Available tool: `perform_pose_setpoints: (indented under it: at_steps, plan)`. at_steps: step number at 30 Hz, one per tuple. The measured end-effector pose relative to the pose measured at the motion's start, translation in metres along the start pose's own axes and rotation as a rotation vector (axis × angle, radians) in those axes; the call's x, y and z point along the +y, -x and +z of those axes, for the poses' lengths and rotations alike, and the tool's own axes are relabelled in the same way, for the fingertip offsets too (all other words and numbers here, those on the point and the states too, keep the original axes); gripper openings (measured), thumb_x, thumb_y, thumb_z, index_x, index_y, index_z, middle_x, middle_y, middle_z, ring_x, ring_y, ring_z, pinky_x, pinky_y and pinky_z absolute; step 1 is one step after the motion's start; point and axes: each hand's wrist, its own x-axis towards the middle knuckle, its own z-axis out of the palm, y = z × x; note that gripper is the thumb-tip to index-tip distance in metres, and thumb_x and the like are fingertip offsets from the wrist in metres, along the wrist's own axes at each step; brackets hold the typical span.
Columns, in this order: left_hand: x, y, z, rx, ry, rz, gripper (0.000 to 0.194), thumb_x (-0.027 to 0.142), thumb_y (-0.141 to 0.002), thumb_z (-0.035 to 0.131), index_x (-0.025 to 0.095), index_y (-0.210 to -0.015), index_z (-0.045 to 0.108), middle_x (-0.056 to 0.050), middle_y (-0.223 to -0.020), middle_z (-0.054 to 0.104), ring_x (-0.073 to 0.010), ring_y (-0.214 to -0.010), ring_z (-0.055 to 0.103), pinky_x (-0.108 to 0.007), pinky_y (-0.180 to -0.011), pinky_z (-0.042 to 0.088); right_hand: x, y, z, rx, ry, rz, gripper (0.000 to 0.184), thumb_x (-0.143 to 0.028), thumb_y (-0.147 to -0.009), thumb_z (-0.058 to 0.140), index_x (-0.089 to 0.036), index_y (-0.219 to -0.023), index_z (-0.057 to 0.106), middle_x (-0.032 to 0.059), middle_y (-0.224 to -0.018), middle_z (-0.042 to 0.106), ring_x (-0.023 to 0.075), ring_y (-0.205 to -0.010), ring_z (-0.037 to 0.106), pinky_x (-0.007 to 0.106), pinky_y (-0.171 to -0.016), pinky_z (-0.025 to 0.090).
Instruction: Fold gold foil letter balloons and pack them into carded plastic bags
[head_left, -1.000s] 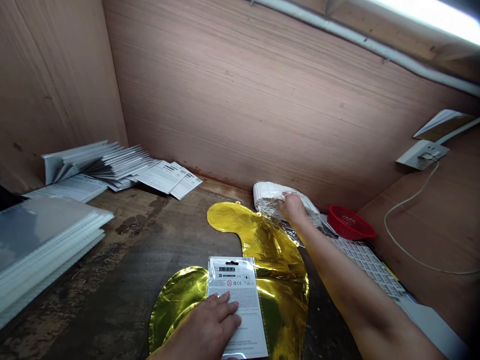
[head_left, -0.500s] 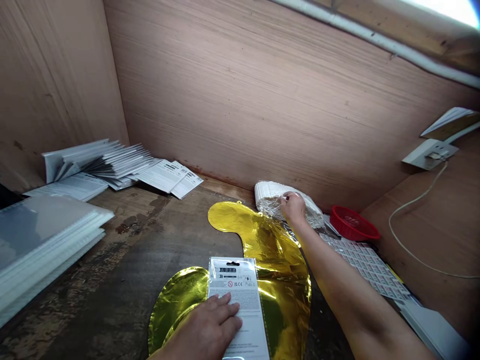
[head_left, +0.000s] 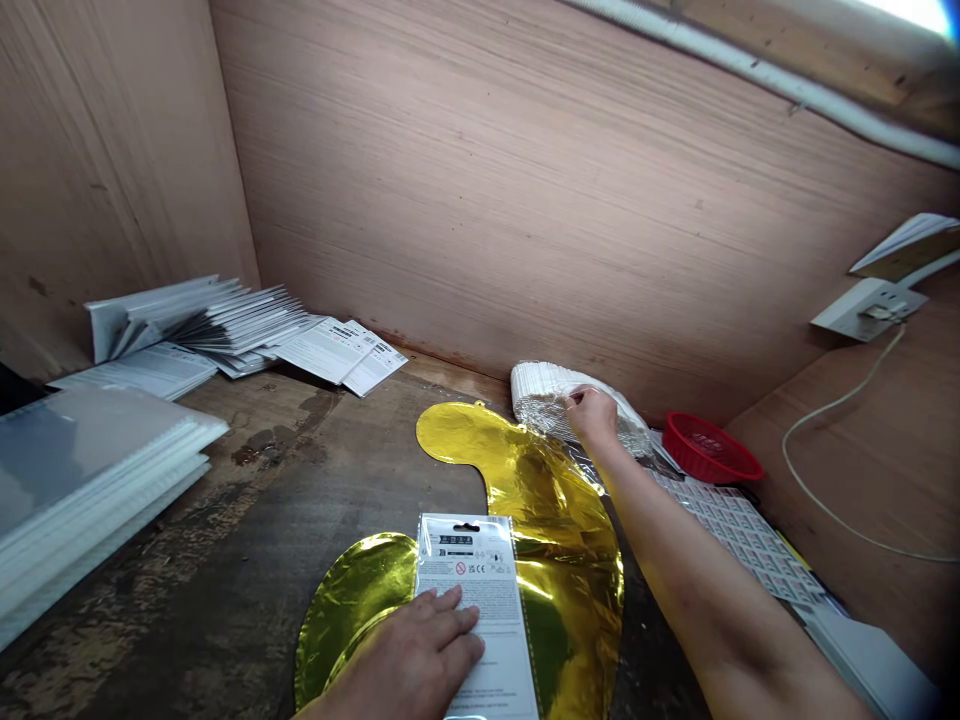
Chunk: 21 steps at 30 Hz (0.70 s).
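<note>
The worn wooden table (head_left: 255, 540) carries everything, with a gold foil balloon (head_left: 555, 500) spread flat across its middle. At the left edge lies a stack of clear plastic sleeves (head_left: 97, 450); behind it, fanned printed cards (head_left: 240, 325) lean and overlap near the wall. On the right, a bundle of white straws (head_left: 544, 385) in clear wrap rests beyond the balloon — a red plastic basket (head_left: 709, 448) and a printed label sheet (head_left: 739, 525) beside it. The left hand (head_left: 427, 645), open with palm down, presses a packaged card (head_left: 472, 590) onto the balloon. The right hand (head_left: 592, 412) is closed, fingertips pinched at the bundle's clear wrap.
</note>
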Motion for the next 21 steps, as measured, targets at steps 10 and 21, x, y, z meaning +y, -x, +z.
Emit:
perform_pose_setpoints:
  at_steps: [10, 21]
  plan:
    - [0.000, 0.003, 0.001, -0.007, 0.021, -0.033, 0.055, 0.066, -0.084, 0.051, 0.024, -0.117, 0.062, -0.008, -0.126, 0.065, -0.0322, -0.121, 0.057, -0.045, -0.103, 0.046, -0.006, 0.000, -0.001, -0.045, -0.011, 0.068, 0.027, -0.035, -0.093, 0.059, -0.016, -0.112, 0.061, 0.0074, -0.113, 0.062, 0.0203, -0.096, 0.063, 0.040, -0.082, 0.054]
    - [0.025, -0.014, -0.069, -0.216, 0.109, -0.146, 0.070, 0.040, -0.073, 0.071, 0.023, -0.137, 0.049, -0.013, -0.147, 0.044, -0.0370, -0.133, 0.042, -0.061, -0.110, 0.030, 0.018, 0.058, -0.031, 0.220, -0.272, 0.199, 0.019, -0.033, -0.087, 0.065, -0.014, -0.086, 0.064, 0.0022, -0.082, 0.065, 0.0177, -0.079, 0.064, 0.038, -0.077, 0.052]
